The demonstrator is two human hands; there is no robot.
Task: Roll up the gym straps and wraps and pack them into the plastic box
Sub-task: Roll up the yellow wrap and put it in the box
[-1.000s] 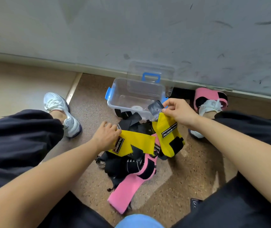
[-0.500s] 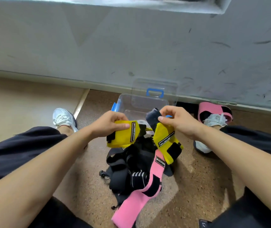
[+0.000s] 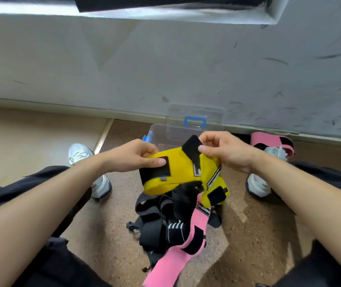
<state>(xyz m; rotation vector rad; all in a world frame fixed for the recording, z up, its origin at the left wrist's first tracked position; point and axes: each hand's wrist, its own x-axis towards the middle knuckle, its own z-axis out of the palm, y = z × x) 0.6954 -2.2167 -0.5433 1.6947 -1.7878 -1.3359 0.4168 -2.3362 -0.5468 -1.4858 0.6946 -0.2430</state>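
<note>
A yellow wrap (image 3: 183, 172) with black velcro patches hangs in the air between both hands. My left hand (image 3: 136, 156) grips its left end, thumb on a black patch. My right hand (image 3: 225, 150) pinches its black tab at the top right. Below them on the floor lies a pile of black straps (image 3: 157, 222) and a pink wrap (image 3: 177, 257). The clear plastic box (image 3: 161, 133) with blue clips stands open behind the hands, its lid (image 3: 194, 114) leaning against the wall.
I sit on a brown speckled floor with legs apart, a white shoe (image 3: 86, 162) on the left and another (image 3: 258, 183) on the right. A second pink wrap (image 3: 268, 139) lies by the wall beyond the right shoe. A grey wall stands close ahead.
Both hands have risen from the pile with the yellow wrap and come closer together. The view has tilted up toward the wall.
</note>
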